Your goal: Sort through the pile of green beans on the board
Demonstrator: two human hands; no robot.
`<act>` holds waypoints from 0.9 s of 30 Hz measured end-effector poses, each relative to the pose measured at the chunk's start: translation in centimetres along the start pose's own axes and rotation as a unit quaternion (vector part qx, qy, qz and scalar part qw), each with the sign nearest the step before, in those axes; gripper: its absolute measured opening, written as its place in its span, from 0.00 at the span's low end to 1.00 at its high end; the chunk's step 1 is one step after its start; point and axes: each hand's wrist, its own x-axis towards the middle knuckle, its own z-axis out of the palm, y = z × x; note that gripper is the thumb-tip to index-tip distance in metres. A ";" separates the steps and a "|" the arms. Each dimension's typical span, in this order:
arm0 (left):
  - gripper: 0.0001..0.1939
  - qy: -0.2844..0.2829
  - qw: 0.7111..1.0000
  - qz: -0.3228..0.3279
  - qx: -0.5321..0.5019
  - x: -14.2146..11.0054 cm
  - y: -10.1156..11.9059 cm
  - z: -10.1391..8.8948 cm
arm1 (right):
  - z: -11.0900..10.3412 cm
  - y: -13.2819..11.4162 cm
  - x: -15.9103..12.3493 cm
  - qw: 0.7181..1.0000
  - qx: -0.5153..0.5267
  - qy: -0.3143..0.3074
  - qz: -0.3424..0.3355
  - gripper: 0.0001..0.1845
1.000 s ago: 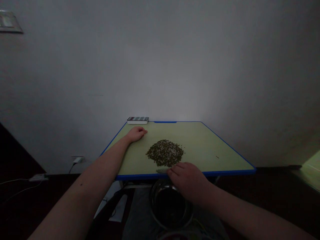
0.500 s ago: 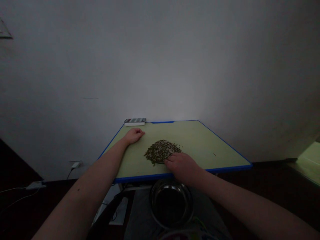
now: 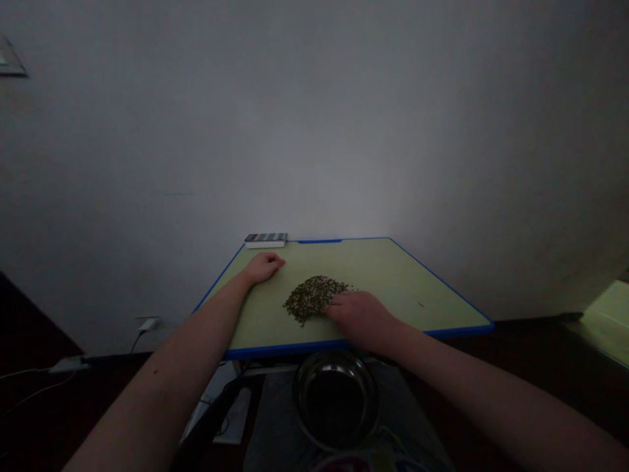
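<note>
A pile of small green-brown grains [image 3: 312, 296] lies in the middle of a pale green table with a blue rim [image 3: 393, 275]. My right hand [image 3: 361, 313] rests palm down on the near right side of the pile. Its fingers lie flat among the grains and hold nothing I can see. My left hand [image 3: 265, 265] rests on the table's far left part, apart from the pile, with the fingers loosely curled and nothing in them. A round metal bowl [image 3: 336, 398] sits below the table's near edge, just under my right wrist.
A phone-like flat device [image 3: 266, 239] lies at the table's far left corner against the grey wall. A plug and white cables [image 3: 147, 324] run along the floor at the left. Another pale green surface [image 3: 609, 314] shows at the right edge. The room is dim.
My right hand has moved from the table's near edge forward onto the pile and covers its near right part. The left hand has stayed in place.
</note>
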 end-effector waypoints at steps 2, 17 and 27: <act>0.18 0.000 1.000 0.003 0.002 0.0 0.1 0.0 | -0.3 0.2 0.1 1.000 0.003 -0.005 0.010 0.09; 0.18 0.004 1.000 -0.001 -0.027 -0.4 0.4 0.0 | -2.8 4.4 -1.6 0.989 0.114 0.059 0.072 0.12; 0.18 0.007 1.000 0.004 0.004 -0.3 0.5 -0.1 | -0.8 7.3 -4.6 0.973 0.209 0.016 0.096 0.12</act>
